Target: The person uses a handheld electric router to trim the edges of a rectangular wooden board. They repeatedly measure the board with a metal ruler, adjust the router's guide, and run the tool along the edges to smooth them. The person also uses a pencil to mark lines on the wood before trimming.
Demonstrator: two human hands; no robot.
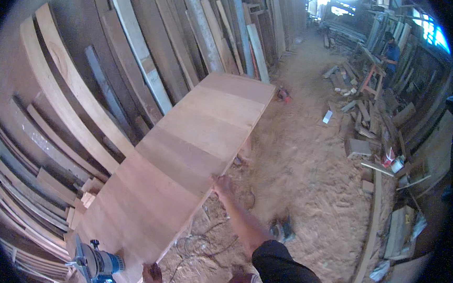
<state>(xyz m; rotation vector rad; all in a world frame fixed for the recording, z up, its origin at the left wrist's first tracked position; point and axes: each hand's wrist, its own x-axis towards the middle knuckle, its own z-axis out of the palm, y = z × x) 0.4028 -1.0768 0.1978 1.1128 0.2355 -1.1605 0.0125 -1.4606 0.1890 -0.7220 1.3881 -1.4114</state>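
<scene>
A: Item one?

B: Large pale-brown glued wooden panel (183,159), lying flat, running from near left to far centre, in front of the planks leaning on the left wall (82,94).

A: Hands?

B: Right hand (222,185) on the panel's right long edge, fingers curled over it. Left hand (152,277) at the near end; whether its fingers clench, I cannot tell.

A: Handling?

B: Judged heavy, stiff, awkward by its span; smooth faces may slip. Best gripped on the long edges, hands well apart.

A: Other entries?

B: Blue power tool (97,265) on the near end; sawdust-covered floor (308,173) to the right.
</scene>
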